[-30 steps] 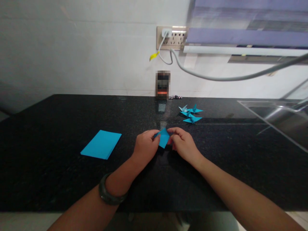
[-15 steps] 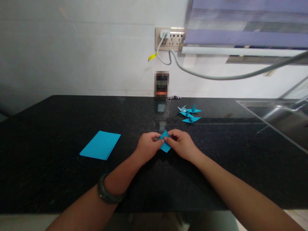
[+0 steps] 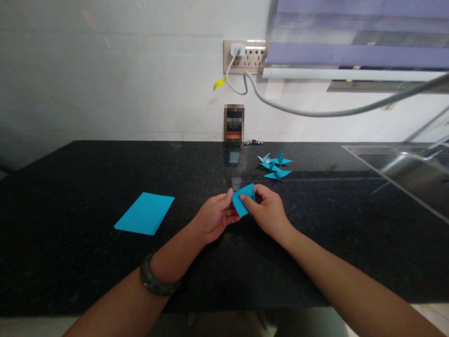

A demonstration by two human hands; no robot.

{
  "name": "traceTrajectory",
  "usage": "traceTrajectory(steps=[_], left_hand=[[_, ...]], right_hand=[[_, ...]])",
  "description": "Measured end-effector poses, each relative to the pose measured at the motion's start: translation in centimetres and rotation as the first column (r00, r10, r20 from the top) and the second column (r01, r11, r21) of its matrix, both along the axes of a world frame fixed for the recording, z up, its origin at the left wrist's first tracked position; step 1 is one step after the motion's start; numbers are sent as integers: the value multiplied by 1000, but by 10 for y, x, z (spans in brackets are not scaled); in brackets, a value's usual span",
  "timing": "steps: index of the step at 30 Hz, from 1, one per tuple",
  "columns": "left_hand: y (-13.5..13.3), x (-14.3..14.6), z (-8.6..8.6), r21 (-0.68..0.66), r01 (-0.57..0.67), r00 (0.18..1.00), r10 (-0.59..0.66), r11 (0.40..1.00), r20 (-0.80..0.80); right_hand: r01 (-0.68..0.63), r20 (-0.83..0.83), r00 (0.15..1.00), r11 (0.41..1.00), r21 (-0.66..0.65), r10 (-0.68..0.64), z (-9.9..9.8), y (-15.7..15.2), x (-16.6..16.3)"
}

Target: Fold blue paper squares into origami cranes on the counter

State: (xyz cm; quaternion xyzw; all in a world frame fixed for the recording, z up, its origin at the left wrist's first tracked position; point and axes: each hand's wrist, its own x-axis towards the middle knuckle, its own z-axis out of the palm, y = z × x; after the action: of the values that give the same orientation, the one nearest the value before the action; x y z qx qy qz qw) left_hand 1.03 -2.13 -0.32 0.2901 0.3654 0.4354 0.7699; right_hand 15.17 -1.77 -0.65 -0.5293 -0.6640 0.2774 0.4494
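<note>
A small folded piece of blue paper [image 3: 243,198] is held between both hands just above the black stone counter [image 3: 87,262]. My left hand [image 3: 214,217] pinches its left edge with curled fingers; a dark bangle sits on that wrist. My right hand [image 3: 268,210] pinches the paper's right side, thumb on its face. A stack of flat blue paper sheets [image 3: 144,213] lies on the counter to the left of my hands. Several finished blue folded paper figures [image 3: 275,166] sit further back on the right.
A steel sink [image 3: 403,171] is set into the counter at the right. A blurred small object [image 3: 234,124] stands against the white tiled wall. Above it is a wall socket [image 3: 245,56] with a grey cable [image 3: 315,110] hanging across to the right.
The folded paper has been turned and lifted slightly between my hands; its flat face now shows. My left fingers have opened a little while still pinching.
</note>
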Motion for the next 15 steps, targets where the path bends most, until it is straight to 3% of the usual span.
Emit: traceTrajectory(steps=[15], left_hand=[[1, -1, -5, 101, 71, 997, -70, 992, -17]], right_hand=[[32, -30, 999, 996, -88, -35, 2, 1, -4]])
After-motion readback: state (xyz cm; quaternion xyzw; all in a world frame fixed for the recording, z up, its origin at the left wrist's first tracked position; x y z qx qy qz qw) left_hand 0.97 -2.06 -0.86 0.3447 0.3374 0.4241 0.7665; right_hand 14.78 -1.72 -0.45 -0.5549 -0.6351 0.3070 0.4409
